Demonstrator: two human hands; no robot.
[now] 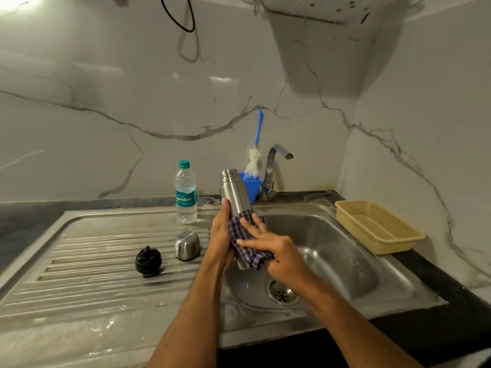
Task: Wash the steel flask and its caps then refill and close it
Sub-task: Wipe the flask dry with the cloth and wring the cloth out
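The uncapped steel flask (235, 192) is upright and slightly tilted above the sink basin (332, 248). My left hand (220, 235) grips its lower body from the left. My right hand (271, 248) holds a blue checked cloth (245, 243) wrapped against the flask's lower half, fingers spread over the cloth. The steel outer cap (187, 245) stands upside down on the ribbed drainboard (93, 261). The black inner cap (148, 261) lies to its left. A plastic water bottle (186, 192) with a teal cap stands behind them.
A chrome tap (276, 166) rises behind the basin, beside a blue cup (251, 185) holding a blue-handled bottle brush (256, 147). A yellow plastic basket (377, 225) sits on the dark counter at the right. The drain (281, 294) lies below my hands.
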